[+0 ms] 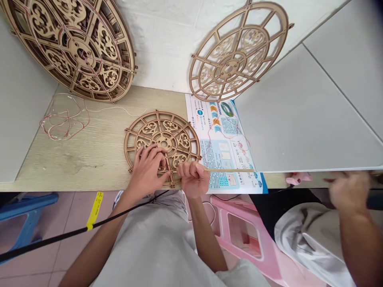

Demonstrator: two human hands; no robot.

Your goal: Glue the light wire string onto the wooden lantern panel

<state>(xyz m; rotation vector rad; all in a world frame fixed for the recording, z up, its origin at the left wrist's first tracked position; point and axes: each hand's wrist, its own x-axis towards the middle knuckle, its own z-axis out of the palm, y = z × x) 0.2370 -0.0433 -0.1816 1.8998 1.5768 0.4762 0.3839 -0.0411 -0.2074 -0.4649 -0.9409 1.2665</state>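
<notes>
A round brown openwork wooden disc (164,115) with scroll cut-outs lies flat at the front of the table. My left hand (146,169) rests on its lower left part, fingers bent and spread, with the thumb apart from the forefinger. My right hand (195,177) is closed in a fist around a thin light wooden stick (230,170), over the disc's lower right edge. One end of the stick points out to the right. Its other end, a thin tip, points towards my left thumb; what it touches there is too small to tell.
Stacked openwork discs (80,52) with wires lean at the back left; another disc (230,67) leans on the wall. Tangled wires (66,119) lie left. A printed sheet (218,159) sits under thin red wire. Grey partitions (299,99) flank the table. Another person's hand (350,191) is at right.
</notes>
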